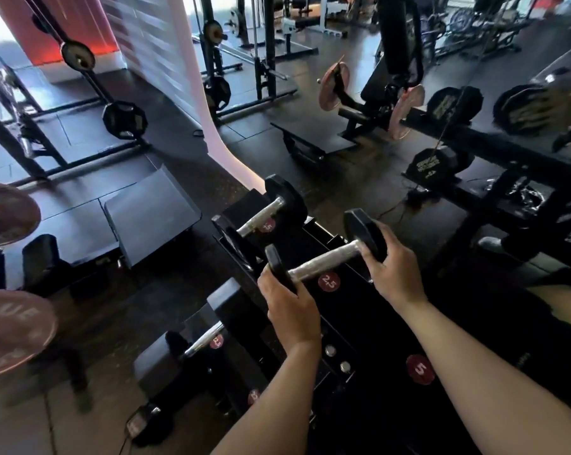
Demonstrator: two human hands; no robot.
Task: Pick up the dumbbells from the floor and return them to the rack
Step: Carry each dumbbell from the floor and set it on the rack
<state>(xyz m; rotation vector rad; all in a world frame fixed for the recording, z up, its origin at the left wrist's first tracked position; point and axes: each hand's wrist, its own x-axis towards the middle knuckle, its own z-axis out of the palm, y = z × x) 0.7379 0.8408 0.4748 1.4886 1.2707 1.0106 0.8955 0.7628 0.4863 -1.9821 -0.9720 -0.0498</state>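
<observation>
I hold a small black dumbbell (325, 259) with a silver handle over the black rack (369, 326), just above the red 2,5 label. My left hand (289, 305) grips its near head. My right hand (394, 267) grips its far head. A second small dumbbell (264, 211) rests in the rack slot beyond it, by a red 1,5 label. A third dumbbell (200, 344) lies on a lower tier at the left. A red 5 label marks a bare slot nearer to me.
A low grey step box (149, 211) stands left of the rack. Pink weight plates (13, 326) hang at the far left. A larger rack with big black dumbbells (454, 106) runs along the right. Squat racks and a bench machine (376, 103) fill the back.
</observation>
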